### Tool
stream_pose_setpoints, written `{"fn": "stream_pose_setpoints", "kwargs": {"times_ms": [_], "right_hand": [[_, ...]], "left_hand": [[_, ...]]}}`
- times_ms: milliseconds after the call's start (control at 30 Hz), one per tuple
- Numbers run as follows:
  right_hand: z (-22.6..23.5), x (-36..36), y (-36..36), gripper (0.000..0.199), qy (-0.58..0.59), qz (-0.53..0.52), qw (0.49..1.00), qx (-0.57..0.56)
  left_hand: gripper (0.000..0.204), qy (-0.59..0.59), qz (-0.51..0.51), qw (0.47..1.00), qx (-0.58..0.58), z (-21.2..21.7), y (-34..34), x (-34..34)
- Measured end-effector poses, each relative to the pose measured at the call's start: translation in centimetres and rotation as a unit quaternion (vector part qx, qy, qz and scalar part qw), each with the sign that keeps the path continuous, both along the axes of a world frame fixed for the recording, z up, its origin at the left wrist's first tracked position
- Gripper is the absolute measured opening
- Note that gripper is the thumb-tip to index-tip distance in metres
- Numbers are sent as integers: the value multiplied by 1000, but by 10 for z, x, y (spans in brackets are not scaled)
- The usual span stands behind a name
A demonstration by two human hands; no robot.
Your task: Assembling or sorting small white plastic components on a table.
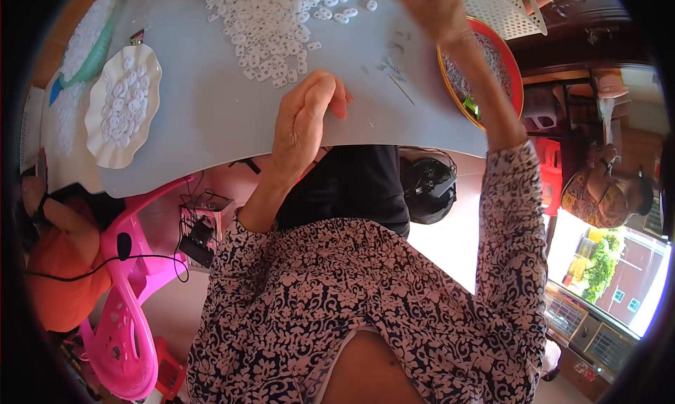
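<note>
White plastic pieces point(267, 35): heaped toward the counter's point(200, 98) far edge. Left hand point(304, 116): curled over the near edge, contents hidden from me. Right hand point(432, 10): blurred, farther out, grip I cannot tell. Step, I judge: piecework; next calls for a fine pinch.

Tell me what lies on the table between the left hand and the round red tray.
The head view shows a thin stick and scattered small grey pieces between the left hand and the round red tray.
</note>
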State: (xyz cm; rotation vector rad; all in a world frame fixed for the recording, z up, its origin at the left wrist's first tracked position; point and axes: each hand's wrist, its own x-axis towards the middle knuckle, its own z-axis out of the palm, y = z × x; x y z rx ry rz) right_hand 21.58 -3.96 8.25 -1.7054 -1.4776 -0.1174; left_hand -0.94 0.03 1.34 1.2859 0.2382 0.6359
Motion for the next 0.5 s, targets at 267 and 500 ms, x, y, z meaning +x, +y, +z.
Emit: {"fn": "stream_pose_setpoints", "kwargs": {"times_ms": [267,500], "right_hand": [[-52,-59,10,11,-116,125,977,-125],[-54,-57,9,10,-125,108,982,-96]], "left_hand": [[34,31,-10,999,-37,1,-4,-1],[33,36,-1,999,-41,3,-4,1]]}}
